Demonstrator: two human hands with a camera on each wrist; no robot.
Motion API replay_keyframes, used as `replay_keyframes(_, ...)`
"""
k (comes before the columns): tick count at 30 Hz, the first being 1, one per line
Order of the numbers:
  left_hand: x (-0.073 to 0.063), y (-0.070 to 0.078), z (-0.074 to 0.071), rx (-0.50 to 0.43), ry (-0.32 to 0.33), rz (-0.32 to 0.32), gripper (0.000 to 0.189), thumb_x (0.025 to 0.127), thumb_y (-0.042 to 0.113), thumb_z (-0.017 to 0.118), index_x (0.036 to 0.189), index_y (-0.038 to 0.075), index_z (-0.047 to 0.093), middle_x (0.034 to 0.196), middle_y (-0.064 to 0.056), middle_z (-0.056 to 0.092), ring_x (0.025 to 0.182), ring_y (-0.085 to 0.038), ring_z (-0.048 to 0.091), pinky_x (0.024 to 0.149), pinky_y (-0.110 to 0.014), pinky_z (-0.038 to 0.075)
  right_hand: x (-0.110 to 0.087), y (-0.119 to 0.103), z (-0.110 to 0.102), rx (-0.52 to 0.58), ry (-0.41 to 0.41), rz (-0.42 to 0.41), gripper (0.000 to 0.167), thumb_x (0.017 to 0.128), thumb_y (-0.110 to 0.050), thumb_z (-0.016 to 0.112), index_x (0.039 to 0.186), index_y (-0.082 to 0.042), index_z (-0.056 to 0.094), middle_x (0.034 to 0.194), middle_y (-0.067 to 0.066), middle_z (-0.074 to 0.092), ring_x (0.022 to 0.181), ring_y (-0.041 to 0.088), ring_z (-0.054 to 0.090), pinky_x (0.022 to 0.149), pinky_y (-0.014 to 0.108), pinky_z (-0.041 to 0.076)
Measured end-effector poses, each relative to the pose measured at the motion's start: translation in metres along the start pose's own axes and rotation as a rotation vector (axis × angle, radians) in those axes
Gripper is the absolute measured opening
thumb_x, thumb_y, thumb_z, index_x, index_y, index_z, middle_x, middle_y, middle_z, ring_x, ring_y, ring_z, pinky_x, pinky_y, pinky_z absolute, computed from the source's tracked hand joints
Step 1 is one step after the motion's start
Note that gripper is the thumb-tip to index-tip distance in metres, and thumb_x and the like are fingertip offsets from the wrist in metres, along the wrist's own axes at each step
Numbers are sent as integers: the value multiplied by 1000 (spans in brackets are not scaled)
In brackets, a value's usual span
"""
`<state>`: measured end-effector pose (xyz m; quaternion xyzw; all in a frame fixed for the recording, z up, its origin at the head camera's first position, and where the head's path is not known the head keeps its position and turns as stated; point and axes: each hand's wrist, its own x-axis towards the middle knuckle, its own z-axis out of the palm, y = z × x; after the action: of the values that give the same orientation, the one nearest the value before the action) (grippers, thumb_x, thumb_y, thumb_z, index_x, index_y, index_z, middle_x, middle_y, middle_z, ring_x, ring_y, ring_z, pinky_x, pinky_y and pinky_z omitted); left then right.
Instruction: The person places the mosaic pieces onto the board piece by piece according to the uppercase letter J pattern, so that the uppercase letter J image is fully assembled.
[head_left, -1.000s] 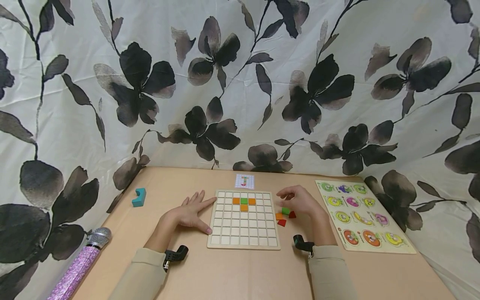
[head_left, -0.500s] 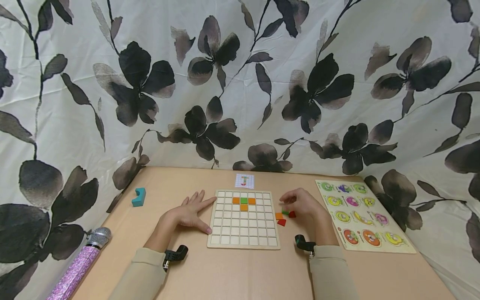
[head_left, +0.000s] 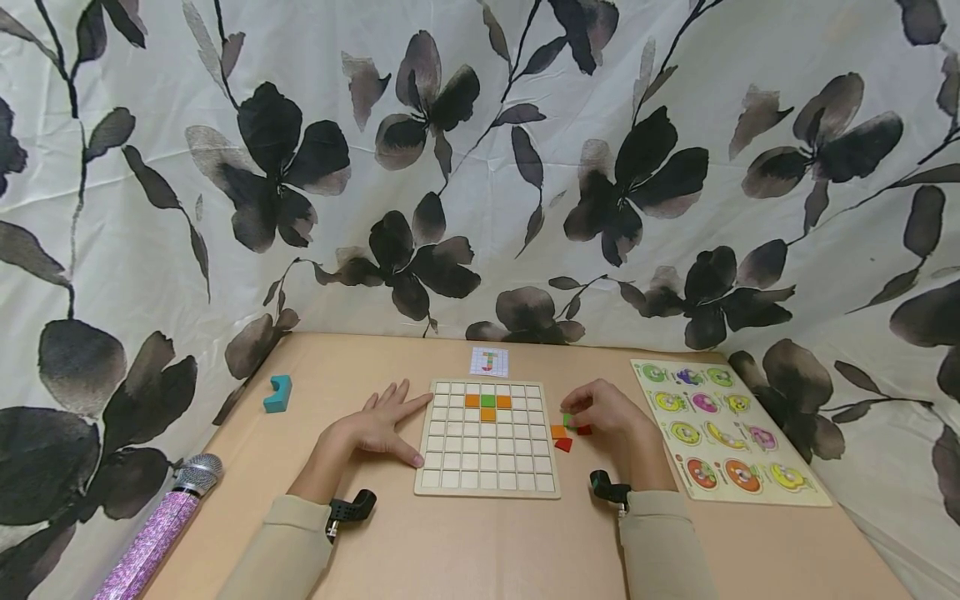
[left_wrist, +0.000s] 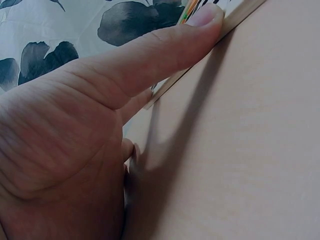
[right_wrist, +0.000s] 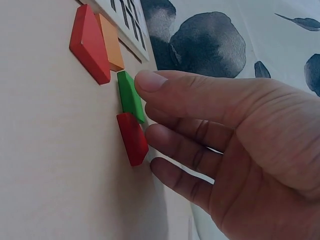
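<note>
My left hand lies with its fingers spread at the left side of a white grid board. In the left wrist view its thumb rests on the board's edge. Three orange squares and a green square form a small T in the board's upper cells. Just right of the board, my right hand has thumb and index finger at the end of a green block, the index tip hidden behind the thumb. Close by lie an orange block and two red blocks.
A small card with a coloured J pattern lies behind the board. At the right is a fruit picture board. A teal block lies at the left, near a glittery purple microphone.
My right hand has shifted slightly right and down over the blocks. The green block under its fingertips looks turned. The left hand and the board have stayed in place.
</note>
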<state>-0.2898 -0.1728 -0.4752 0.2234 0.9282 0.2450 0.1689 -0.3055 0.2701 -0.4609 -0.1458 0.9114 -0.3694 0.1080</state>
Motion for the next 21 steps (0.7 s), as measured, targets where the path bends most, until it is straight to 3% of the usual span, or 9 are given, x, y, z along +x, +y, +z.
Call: replay_keyframes(21,0,1,0,6,-2,-4,119,68,61,89,165,25,31,173,-27,-1,160,-48,-4,127,-69,-2,-2,-5,3,42,-30,64,19,89,1,77,108,0,78,98,9,75,72,16,62,64,26,54)
